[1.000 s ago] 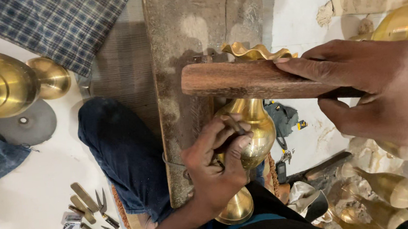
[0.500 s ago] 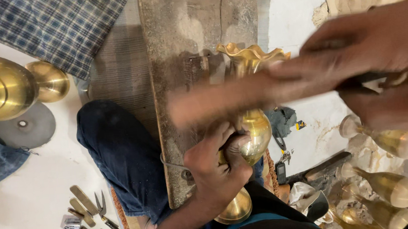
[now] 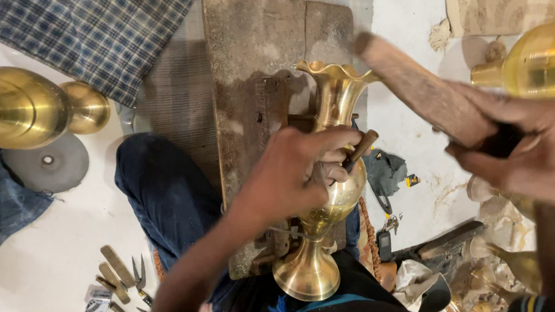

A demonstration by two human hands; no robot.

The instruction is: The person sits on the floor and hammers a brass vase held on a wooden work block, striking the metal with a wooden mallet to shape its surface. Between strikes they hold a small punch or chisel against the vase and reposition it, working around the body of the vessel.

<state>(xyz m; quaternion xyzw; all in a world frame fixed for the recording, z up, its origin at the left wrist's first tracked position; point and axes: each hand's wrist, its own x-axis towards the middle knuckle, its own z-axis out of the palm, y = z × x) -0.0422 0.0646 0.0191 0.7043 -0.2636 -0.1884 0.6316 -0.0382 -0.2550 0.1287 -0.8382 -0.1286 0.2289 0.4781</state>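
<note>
A brass vase (image 3: pixel 335 100) with a wavy flared rim lies on a worn wooden board (image 3: pixel 250 40), its round foot toward me. My left hand (image 3: pixel 298 171) rests over the vase's belly and grips a small chisel (image 3: pixel 360 150) with a wooden handle, its tip hidden against the brass. My right hand (image 3: pixel 524 152) holds a thick wooden mallet (image 3: pixel 416 87) raised at a slant to the right of the vase's neck, clear of the chisel.
A large brass vase (image 3: pixel 20 109) lies at the left above a grey disc (image 3: pixel 47 162). Small metal tools (image 3: pixel 120 278) lie on the floor at lower left. More brass pieces (image 3: pixel 538 59) crowd the right side. Checked cloth (image 3: pixel 93 32) covers the upper left.
The mallet swung from lying level across the vase to a raised slant on the right. My left hand moved up the vase's belly, and the chisel handle now shows.
</note>
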